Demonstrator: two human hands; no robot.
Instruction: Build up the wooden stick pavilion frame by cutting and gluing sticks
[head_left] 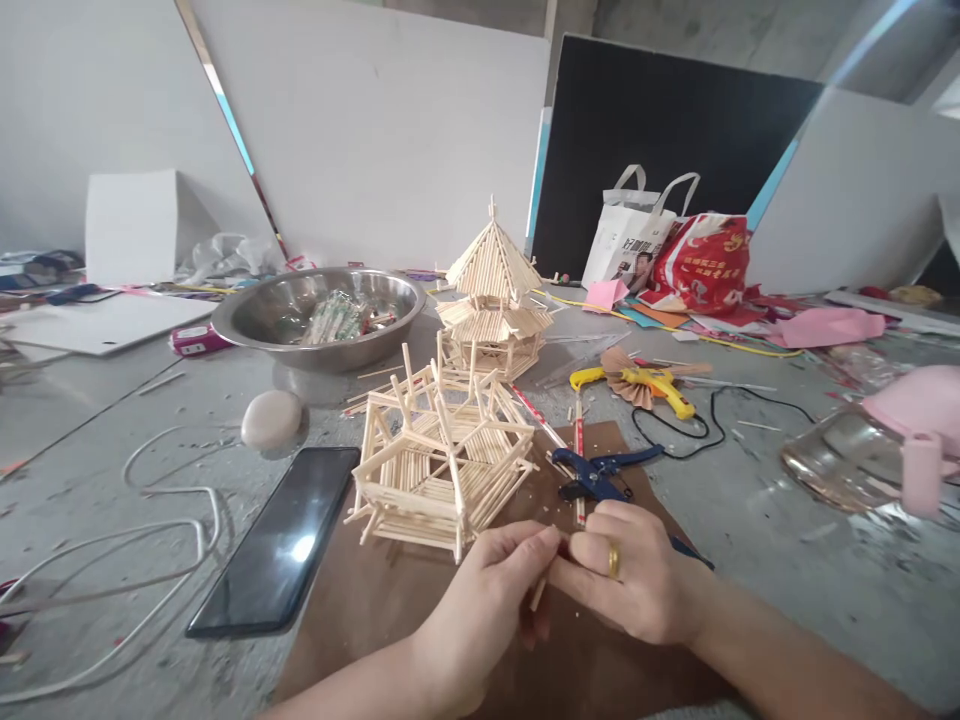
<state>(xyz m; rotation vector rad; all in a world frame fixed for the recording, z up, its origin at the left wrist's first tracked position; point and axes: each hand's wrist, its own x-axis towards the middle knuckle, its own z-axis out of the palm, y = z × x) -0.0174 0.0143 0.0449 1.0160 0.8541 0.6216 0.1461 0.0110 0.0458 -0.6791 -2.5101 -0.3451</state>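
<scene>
Over the brown board (360, 640), my left hand (502, 580) and my right hand (637, 575) meet fingertip to fingertip, both closed in a pinch. Between them a short piece of thin wooden stick (538, 594) pokes out below the fingers; the rest of it is hidden. A gold ring (613, 560) sits on a right-hand finger. Just beyond my left hand stands an open stick frame (442, 470) with upright posts and a slatted floor. Blue-handled pliers (600, 470) lie on the board beyond my right hand, over a red-and-white strip (578, 430).
Behind the frame stands a stick pagoda (493, 270) with tiered roofs. A steel basin (247, 325) holds packaged sticks. A black phone (277, 540), pale round object (271, 419) and white cable (199, 540) lie left. Right are a yellow glue gun (664, 388) and pink-lidded jug (832, 460).
</scene>
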